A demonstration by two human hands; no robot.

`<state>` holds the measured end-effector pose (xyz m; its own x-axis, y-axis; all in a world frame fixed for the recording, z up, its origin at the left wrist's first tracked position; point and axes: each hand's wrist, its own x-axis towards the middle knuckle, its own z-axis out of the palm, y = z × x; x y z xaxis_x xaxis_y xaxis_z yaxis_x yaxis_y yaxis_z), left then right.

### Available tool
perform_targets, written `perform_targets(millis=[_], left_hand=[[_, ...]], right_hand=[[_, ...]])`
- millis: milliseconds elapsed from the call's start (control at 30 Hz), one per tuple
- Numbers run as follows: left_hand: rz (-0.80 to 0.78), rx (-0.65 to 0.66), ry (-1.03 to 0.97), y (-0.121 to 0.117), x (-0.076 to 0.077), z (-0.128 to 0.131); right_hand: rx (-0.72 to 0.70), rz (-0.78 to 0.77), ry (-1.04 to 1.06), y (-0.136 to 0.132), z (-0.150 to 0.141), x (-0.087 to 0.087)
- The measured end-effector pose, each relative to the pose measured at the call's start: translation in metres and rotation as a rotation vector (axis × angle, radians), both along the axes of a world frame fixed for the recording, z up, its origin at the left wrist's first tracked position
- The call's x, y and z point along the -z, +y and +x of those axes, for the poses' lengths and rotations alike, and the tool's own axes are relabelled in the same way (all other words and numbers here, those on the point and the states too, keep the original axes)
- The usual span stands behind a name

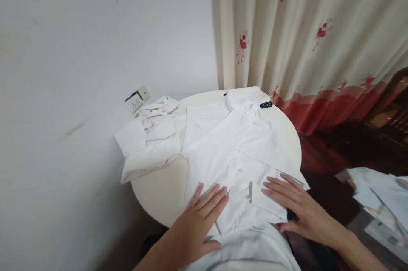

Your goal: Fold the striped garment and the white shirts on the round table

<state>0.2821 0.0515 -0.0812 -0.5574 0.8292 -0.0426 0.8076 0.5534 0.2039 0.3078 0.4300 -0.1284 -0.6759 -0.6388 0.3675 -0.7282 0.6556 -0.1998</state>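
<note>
A white buttoned shirt lies spread on a round cream table, its lower part reaching the near edge by my body. My left hand rests on the shirt's near left part, palm down with the fingers apart. On the near right, my right hand lies flat over a sleeve and its cuff, fingers stretched out. Neither hand grips the cloth. The shirt's collar end points to the far side of the table, beside a strip of dark dotted fabric.
Crumpled white cloth hangs over the table's left edge near the wall. A wall socket is behind it. Patterned curtains hang at the back right. White papers or bags lie low on the right, below a wooden chair.
</note>
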Motion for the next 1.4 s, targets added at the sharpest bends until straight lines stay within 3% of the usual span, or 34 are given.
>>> perform_targets(millis=[167, 333, 467, 533, 700, 800, 933, 1033, 1133, 1267, 1400], left_hand=[[0.038, -0.017, 0.040, 0.020, 0.013, 0.010], [0.171, -0.024, 0.136, 0.019, 0.023, 0.020], [0.314, -0.055, 0.119, 0.017, 0.021, 0.019], [0.385, -0.142, 0.037, 0.019, 0.014, 0.015], [0.400, -0.550, -0.216, 0.026, -0.006, -0.012], [0.448, -0.639, -0.260, 0.030, -0.006, -0.030], [0.547, -0.673, -0.313, 0.031, 0.002, -0.042], [0.569, -0.688, -0.391, 0.026, 0.004, -0.039], [0.496, -0.656, -0.404, 0.015, 0.002, -0.032], [0.467, -0.644, -0.216, -0.004, 0.008, -0.023], [0.504, -0.564, -0.049, -0.024, 0.018, -0.015]], right_hand=[[-0.028, -0.082, 0.078, 0.001, 0.000, 0.009], [-0.023, -0.204, 0.108, 0.000, 0.001, 0.003], [-0.006, -0.261, 0.111, -0.003, 0.001, 0.000], [0.046, -0.308, 0.091, -0.005, 0.000, -0.001], [0.358, -0.431, -0.052, -0.020, -0.010, -0.007], [0.518, -0.452, -0.199, -0.033, -0.021, -0.013], [0.696, -0.236, -0.213, -0.044, -0.038, -0.013], [0.749, -0.106, -0.156, -0.047, -0.044, -0.008], [0.723, -0.144, -0.009, -0.041, -0.041, -0.004], [0.608, -0.191, 0.207, -0.016, -0.030, -0.002], [0.654, -0.235, 0.341, 0.016, -0.017, 0.012]])
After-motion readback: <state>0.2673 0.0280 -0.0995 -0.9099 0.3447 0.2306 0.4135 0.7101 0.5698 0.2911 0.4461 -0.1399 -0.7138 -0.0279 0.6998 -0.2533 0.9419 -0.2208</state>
